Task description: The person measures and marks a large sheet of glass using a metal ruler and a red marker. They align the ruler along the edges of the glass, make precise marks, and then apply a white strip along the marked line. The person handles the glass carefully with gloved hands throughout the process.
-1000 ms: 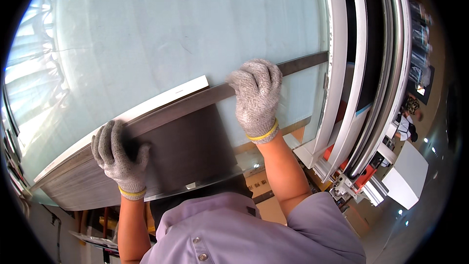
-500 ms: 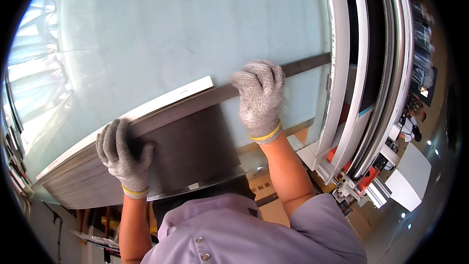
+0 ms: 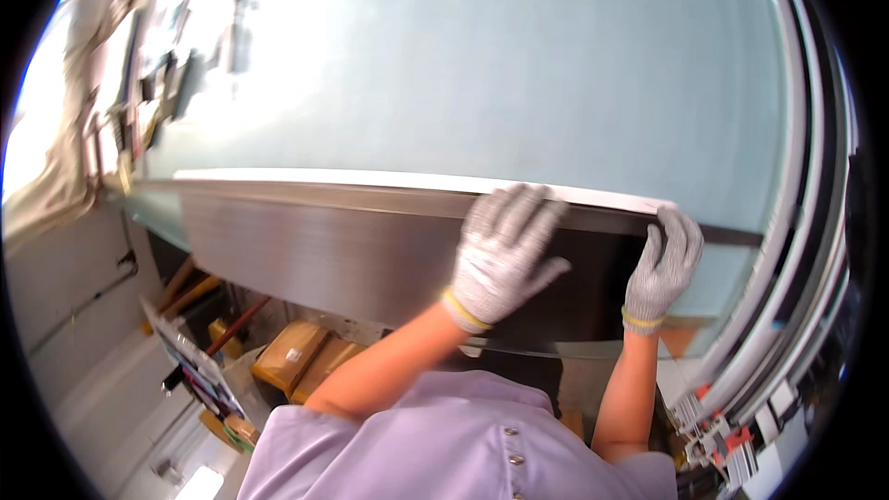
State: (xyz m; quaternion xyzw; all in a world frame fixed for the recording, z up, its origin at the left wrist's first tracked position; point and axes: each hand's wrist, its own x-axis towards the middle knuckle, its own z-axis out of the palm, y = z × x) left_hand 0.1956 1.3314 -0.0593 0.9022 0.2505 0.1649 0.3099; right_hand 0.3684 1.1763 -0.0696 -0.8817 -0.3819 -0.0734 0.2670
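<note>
My left hand point(image 3: 500, 259), in a grey knit glove with a yellow cuff, lies open. Its fingers reach over a dark bar point(image 3: 324, 194) to a long white strip point(image 3: 389, 179), and its thumb stands apart. Beside the strip's right end is my right hand point(image 3: 664, 268), gloved alike, its fingers extended and slightly bent, with the thumb apart. It seems to touch the strip's end. Nearer to me, a dark grey-brown sheet point(image 3: 296, 245) with a smooth sheen extends from the bar. Motion blurs both hands somewhat.
A pale glassy tabletop point(image 3: 556, 65) spreads beyond the strip. Metal rails point(image 3: 806, 130) curve along its right side, with machine parts point(image 3: 713, 435) below. Thin tools point(image 3: 157, 93) lie at the far left. Yellowish-brown boxes point(image 3: 294, 358) stand under the near edge.
The view has swung left. My left hand has moved right along the bar, much closer to my right hand. My right hand has come to the white strip's right end.
</note>
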